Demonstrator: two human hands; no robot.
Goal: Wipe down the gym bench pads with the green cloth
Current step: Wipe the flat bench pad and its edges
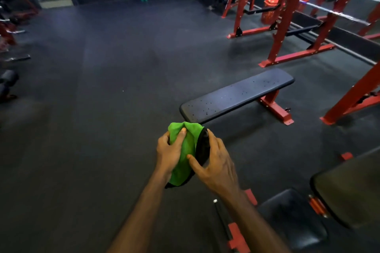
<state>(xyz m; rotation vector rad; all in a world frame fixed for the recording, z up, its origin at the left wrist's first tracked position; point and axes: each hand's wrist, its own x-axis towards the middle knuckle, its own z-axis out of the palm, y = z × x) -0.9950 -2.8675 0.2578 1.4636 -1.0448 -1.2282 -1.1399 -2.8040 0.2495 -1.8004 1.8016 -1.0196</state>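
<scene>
In the head view, the green cloth is held up in the air, in front of the body and above the dark floor. It is bunched up between the 2 hands. The left hand is clamped on the top of the cloth, with the fingers curled into the folds. The right hand is wrapped around the cloth's right side, where a dark edge or a dark thing is seen; what it is cannot be told. The 2 hands are close together, with only the cloth between them. The flat bench pad is seen just past the hands, on its red frame. It is not touched by the cloth yet. Small dark spots are seen all over its top, so it looks like it has not been wiped. A second padded bench is seen low on the right, and it is not touched either. It seems the wiping has not been started: the cloth is only being made ready, and all the pads are left to be done.
</scene>
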